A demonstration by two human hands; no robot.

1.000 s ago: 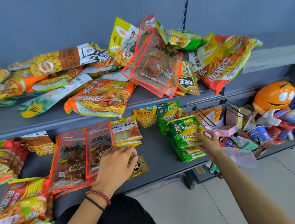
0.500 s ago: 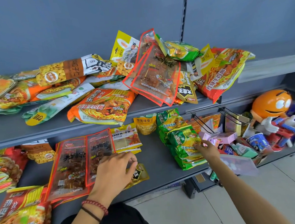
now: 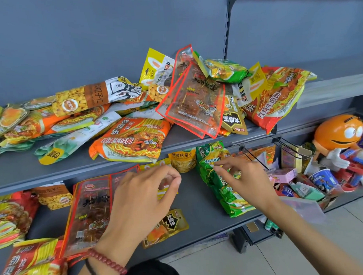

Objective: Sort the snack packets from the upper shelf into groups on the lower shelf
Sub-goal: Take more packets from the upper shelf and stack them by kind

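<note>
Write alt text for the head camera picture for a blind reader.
A person's left hand and right hand reach over a lower shelf where snack packets lie grouped, green noodle packets by the right hand, red-edged clear packets by the left. The upper shelf holds a mixed heap of packets.

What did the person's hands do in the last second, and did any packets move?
Both hands lifted off the lower shelf toward the upper shelf. The left hand came off the red-edged clear packets, and the right hand came off the green noodle packets. Neither seems to hold anything. The packets on both shelves lie as before.
</note>
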